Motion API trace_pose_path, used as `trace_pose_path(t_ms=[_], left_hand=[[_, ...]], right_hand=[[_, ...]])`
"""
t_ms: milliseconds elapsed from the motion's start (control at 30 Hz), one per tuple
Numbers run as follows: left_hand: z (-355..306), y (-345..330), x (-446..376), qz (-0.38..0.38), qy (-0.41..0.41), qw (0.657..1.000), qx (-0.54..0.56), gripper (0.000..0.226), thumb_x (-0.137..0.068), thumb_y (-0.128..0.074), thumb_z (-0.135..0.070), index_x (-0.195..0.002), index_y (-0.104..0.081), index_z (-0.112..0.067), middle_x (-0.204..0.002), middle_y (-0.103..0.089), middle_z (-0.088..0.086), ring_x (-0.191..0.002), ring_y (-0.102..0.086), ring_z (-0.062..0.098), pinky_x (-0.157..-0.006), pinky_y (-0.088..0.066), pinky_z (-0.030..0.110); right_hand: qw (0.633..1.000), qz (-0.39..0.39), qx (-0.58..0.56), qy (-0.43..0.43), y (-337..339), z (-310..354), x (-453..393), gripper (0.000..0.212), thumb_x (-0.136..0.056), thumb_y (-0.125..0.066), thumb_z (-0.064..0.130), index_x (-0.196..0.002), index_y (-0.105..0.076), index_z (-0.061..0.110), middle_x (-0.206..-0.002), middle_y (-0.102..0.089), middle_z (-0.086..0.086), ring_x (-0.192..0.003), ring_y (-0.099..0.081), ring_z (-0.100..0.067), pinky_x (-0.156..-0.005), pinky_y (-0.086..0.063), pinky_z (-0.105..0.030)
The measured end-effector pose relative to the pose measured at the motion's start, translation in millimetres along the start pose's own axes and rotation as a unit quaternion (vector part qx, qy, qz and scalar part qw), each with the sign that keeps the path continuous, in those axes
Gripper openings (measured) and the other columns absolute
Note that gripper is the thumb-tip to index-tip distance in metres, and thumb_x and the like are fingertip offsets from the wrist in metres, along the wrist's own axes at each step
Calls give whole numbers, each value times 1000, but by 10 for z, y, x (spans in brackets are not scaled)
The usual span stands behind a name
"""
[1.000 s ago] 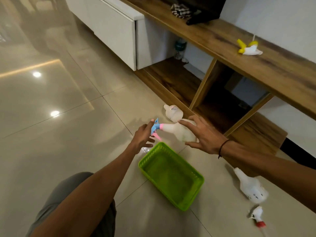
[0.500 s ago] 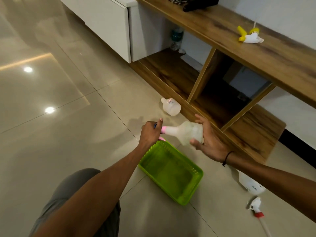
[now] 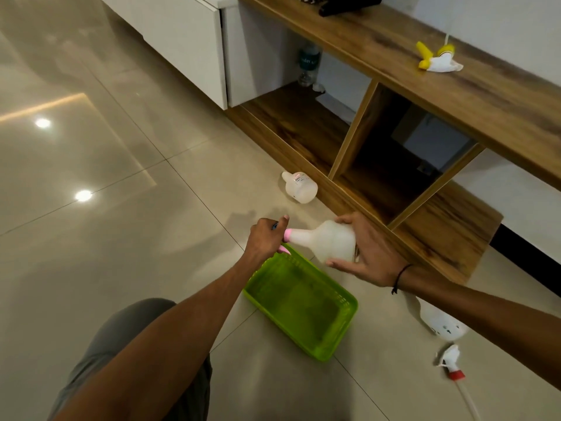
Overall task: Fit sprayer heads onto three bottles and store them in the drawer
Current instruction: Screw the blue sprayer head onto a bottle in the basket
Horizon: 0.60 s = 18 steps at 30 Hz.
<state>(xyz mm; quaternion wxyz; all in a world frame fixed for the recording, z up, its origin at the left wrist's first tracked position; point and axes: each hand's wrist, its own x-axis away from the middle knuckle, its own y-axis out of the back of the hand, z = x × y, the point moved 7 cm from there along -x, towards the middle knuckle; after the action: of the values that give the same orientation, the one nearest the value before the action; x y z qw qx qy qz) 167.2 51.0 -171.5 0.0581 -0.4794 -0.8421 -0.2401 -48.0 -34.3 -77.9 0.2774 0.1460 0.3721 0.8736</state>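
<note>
At frame centre, the right hand (image 3: 368, 253) cradles the translucent spray bottle (image 3: 328, 243), fingers spread round its base; the left hand (image 3: 265, 238) is closed on the pink sprayer head (image 3: 287, 235). Likely light, thin-walled plastic: grip the wide body.

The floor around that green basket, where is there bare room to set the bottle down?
Open tile lies left of the green basket, toward the knee. The basket is itself empty. Right of it is crowded: a lying bottle and a red-collared sprayer head. Another bottle lies by the wooden shelf.
</note>
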Motion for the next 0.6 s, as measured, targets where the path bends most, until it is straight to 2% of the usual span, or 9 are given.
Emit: trace_pose_path(t_ms=[67, 100, 133, 233, 300, 367, 400, 500, 600], left_hand=[[5, 18, 14, -4, -3, 1000, 6, 59, -106, -52, -49, -62, -54, -10, -38, -58, 10, -40, -69, 18, -33, -37, 18], [-2, 33, 26, -11, -6, 1000, 10, 60, -106, -52, -49, -60, -52, -12, -38, -57, 11, -39, -69, 18, -32, -36, 18], [-18, 49, 35, -17, -9, 1000, 12, 59, -106, -52, -49, -58, -50, -14, -37, -56, 10, -39, -69, 18, -32, -34, 17], [-26, 92, 23, -16, 1, 1000, 7, 59, -106, -52, -50, -58, -51, -15, -35, -56, 9, -37, -67, 18, -32, -34, 16], [14, 92, 26, -5, 17, 1000, -2, 58, -106, -52, -51, -62, -55, -12, -37, -59, 10, -34, -64, 14, -33, -36, 16], [32, 106, 34, 0, 21, 1000, -13, 58, -106, -52, -51, -66, -57, -8, -43, -63, 14, -38, -67, 15, -36, -38, 18], [27, 124, 35, -1, 17, 1000, -21, 59, -106, -52, -51, -67, -56, -7, -45, -63, 17, -41, -69, 17, -39, -38, 20], [-13, 158, 62, -6, 7, 999, -32, 59, -106, -51, -52, -63, -49, -11, -38, -55, 12, -45, -72, 19, -37, -35, 18], [-11, 150, 74, 0, 9, 999, -37, 60, -106, -50, -52, -61, -47, -13, -35, -52, 10, -43, -71, 17, -37, -36, 18]], right_hand=[[937, 75, -258, -226, -191, -224, 7, 98, -77, -45, 93, -138, -51, 17, -120, -68, -12, -84, -74, -25, -64, -66, -43], [886, 108, -335, -300, -309, -275, 55, 99, -80, -36, 93, -139, -56, 16, -118, -71, -18, -82, -74, -29, -62, -66, -44], [880, 99, -343, -312, -336, -239, 59, 97, -84, -31, 91, -141, -55, 18, -124, -69, -17, -92, -74, -32, -64, -65, -46], [989, -30, -118, -84, -96, -11, 13, 100, -82, -42, 88, -156, -27, 23, -143, -45, 0, -133, -54, -25, -93, -60, -46], [994, -31, 66, 80, -49, 85, 19, 105, -78, -59, 82, -157, -30, 19, -146, -42, -2, -133, -49, -19, -103, -53, -41], [998, 18, 58, 34, -75, -2, -59, 89, -79, -68, 75, -149, -39, 27, -139, -51, -1, -121, -60, -20, -94, -59, -49], [995, 62, -57, -62, -122, -67, -81, 81, -80, -67, 75, -143, -44, 30, -134, -58, -3, -111, -67, -23, -83, -63, -51], [874, 134, -351, -309, -424, -237, 58, 89, -75, -47, 92, -135, -59, 27, -119, -74, -17, -94, -76, -32, -65, -66, -45], [949, -24, -244, -197, -263, -186, 3, 102, -64, -48, 100, -140, -40, 32, -129, -57, 4, -114, -66, -21, -76, -67, -42]])
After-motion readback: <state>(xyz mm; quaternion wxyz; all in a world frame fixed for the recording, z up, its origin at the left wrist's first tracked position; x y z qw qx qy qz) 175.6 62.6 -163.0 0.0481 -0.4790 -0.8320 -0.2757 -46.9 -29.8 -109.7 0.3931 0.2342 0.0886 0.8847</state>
